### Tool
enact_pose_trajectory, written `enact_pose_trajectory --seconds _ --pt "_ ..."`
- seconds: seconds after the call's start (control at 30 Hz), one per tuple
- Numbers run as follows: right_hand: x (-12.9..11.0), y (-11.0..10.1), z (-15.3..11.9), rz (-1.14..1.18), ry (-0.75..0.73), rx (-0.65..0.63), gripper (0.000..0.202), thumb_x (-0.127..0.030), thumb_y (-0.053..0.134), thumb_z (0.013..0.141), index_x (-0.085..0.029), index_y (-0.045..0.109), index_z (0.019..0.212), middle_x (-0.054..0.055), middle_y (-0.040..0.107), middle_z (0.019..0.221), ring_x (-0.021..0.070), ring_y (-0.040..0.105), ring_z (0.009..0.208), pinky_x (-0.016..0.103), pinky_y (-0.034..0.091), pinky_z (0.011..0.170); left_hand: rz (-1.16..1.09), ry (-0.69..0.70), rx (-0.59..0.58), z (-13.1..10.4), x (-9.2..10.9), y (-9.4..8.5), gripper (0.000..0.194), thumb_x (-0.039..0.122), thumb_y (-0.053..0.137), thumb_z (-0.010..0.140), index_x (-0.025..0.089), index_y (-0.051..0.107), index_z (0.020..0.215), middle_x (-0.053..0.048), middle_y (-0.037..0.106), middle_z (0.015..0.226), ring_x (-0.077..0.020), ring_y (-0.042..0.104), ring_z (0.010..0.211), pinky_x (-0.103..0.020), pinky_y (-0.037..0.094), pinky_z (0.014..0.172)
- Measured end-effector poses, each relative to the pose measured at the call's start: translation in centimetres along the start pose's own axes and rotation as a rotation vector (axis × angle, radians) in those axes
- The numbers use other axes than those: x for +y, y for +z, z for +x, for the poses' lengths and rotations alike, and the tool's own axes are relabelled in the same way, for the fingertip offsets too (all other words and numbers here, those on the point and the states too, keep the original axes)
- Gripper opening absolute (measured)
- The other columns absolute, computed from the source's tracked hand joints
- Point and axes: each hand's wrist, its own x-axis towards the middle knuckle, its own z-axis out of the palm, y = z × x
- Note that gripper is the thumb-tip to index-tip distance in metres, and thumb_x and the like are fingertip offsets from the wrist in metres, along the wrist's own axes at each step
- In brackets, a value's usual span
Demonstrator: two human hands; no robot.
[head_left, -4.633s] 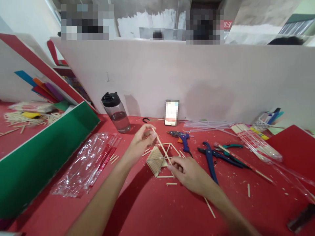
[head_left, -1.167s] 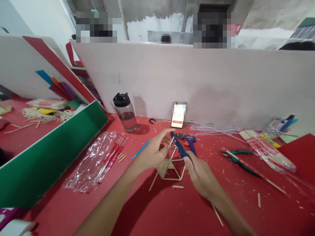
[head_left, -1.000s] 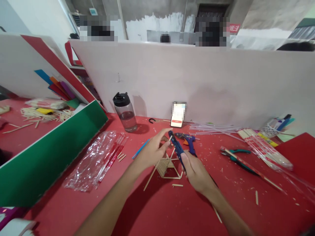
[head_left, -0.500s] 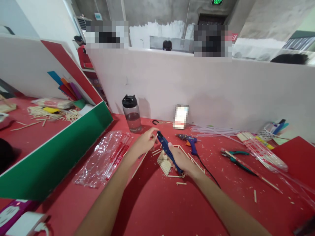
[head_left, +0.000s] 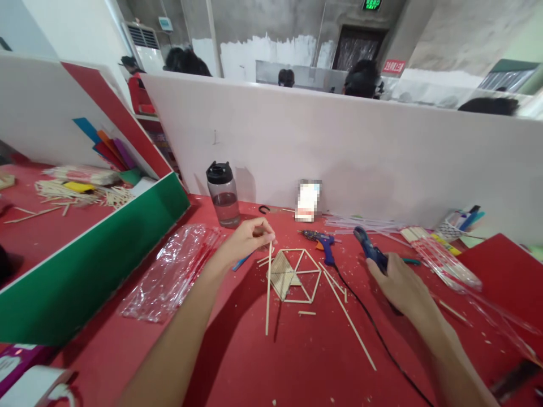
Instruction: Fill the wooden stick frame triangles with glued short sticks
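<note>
Between its fingertips my left hand (head_left: 251, 240) pinches one end of a thin wooden stick (head_left: 268, 299), which points down toward me. My right hand (head_left: 401, 280), off to the right, is wrapped round a dark blue cutting tool (head_left: 369, 243). On the red table a hexagonal frame of sticks (head_left: 313, 288) has spokes meeting at its middle, with its left part filled by sticks laid side by side. A blue glue gun (head_left: 324, 243) rests just beyond the frame. Green-handled pliers (head_left: 411, 261) are partly hidden behind my right hand.
A water bottle (head_left: 224, 198) and a lit phone (head_left: 307, 200) stand by the white partition (head_left: 271, 141). Plastic wrappers (head_left: 169, 271) lie at left beside a green divider (head_left: 127, 232). The glue gun's black cord (head_left: 373, 325) crosses the table. Stick packs (head_left: 441, 257) lie at right.
My right hand has moved right with the cutting tool, away from my left hand and the frame. The long stick in my left hand now shows clearly, and the hexagonal frame is uncovered.
</note>
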Motion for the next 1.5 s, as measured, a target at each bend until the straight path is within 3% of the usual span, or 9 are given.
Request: enact_pose_trajectory --seconds 0.23,0.43,0.57,0.7,0.77,0.87,1.03,1.3,1.5 --pt "2.0 3.2 -0.5 -0.239 -0.023 0.013 0.044 -0.045 0.055 0.089 -0.008 0.062 0.112 0.024 0.066 0.110 0.0400 0.063 0.106 0.045 0.050 0.082 -0.073 -0.041 0.010 0.2 -0.4 1.8 0.026 0.040 0.075 0.077 0.017 0.063 0.079 0.001 0.063 0.068 -0.0106 0.059 0.062 -0.023 0.052 0.060" --pt "1.7 3.1 -0.8 -0.234 -0.059 -0.007 0.050 -0.040 0.060 0.089 -0.002 0.060 0.121 0.031 0.059 0.127 0.0454 0.058 0.117 0.053 0.048 0.090 -0.103 -0.093 0.005 0.3 -0.2 2.9 0.028 0.039 0.076 0.075 0.018 0.059 0.079 0.001 0.066 0.069 -0.0108 0.060 0.061 -0.024 0.052 0.061" --pt "-2.1 1.7 -1.2 0.138 -0.302 0.033 0.041 -0.039 0.056 0.092 -0.008 0.062 0.119 0.023 0.065 0.121 0.0374 0.059 0.119 0.050 0.044 0.100 -0.119 -0.070 -0.007 0.2 0.3 3.9 0.027 0.038 0.075 0.076 0.018 0.057 0.077 0.002 0.065 0.067 -0.0106 0.060 0.060 -0.024 0.051 0.062" --pt "-8.6 0.6 -2.2 0.735 -0.490 -0.285 0.033 -0.042 0.051 0.098 -0.020 0.060 0.120 0.008 0.074 0.106 0.0224 0.070 0.097 0.035 0.052 0.085 -0.112 0.006 0.004 0.1 0.7 5.2 0.028 0.039 0.076 0.076 0.018 0.058 0.078 0.003 0.062 0.065 -0.0115 0.061 0.062 -0.024 0.050 0.064" --pt "-11.2 0.7 -2.4 0.848 -0.554 -0.327 0.030 -0.039 0.051 0.098 -0.020 0.061 0.119 0.006 0.074 0.095 0.0198 0.070 0.087 0.030 0.052 0.076 -0.091 0.062 0.041 0.1 0.9 5.5 0.028 0.039 0.077 0.076 0.017 0.060 0.077 0.002 0.063 0.068 -0.0128 0.061 0.066 -0.025 0.050 0.065" --pt "-13.0 1.4 -2.0 0.933 -0.541 -0.261 0.025 -0.034 0.047 0.100 -0.020 0.063 0.113 0.000 0.068 0.075 0.0157 0.065 0.067 0.026 0.048 0.063 -0.065 0.125 0.116 0.1 1.0 5.6 0.025 0.038 0.076 0.076 0.017 0.062 0.076 0.000 0.065 0.073 -0.0147 0.063 0.070 -0.027 0.050 0.068" --pt "-12.6 2.2 -0.7 1.048 -0.582 -0.268 0.022 -0.030 0.045 0.100 -0.019 0.064 0.103 -0.002 0.059 0.069 0.0117 0.054 0.056 0.023 0.042 0.055 -0.028 0.135 0.060 0.4 0.6 5.2 0.025 0.041 0.068 0.084 0.017 0.061 0.081 0.000 0.064 0.076 -0.0156 0.061 0.073 -0.027 0.048 0.068" --pt "-11.1 2.0 0.2 1.013 -0.691 -0.357 0.019 -0.021 0.046 0.097 -0.019 0.061 0.109 -0.001 0.060 0.074 0.0131 0.058 0.067 0.025 0.044 0.063 0.278 0.221 -0.085 -0.2 -0.4 5.7 0.030 0.046 0.043 0.102 0.020 0.046 0.085 0.005 0.044 0.073 -0.0121 0.040 0.065 -0.024 0.035 0.062" --pt "-11.0 1.9 -0.5 1.092 -0.593 -0.465 0.021 -0.029 0.045 0.099 -0.019 0.059 0.112 -0.004 0.055 0.067 0.0076 0.046 0.047 0.020 0.036 0.045 0.373 0.258 -0.067 -0.6 -0.1 6.4 0.030 0.045 0.037 0.104 0.021 0.042 0.087 0.004 0.043 0.074 -0.0134 0.040 0.066 -0.025 0.034 0.063"
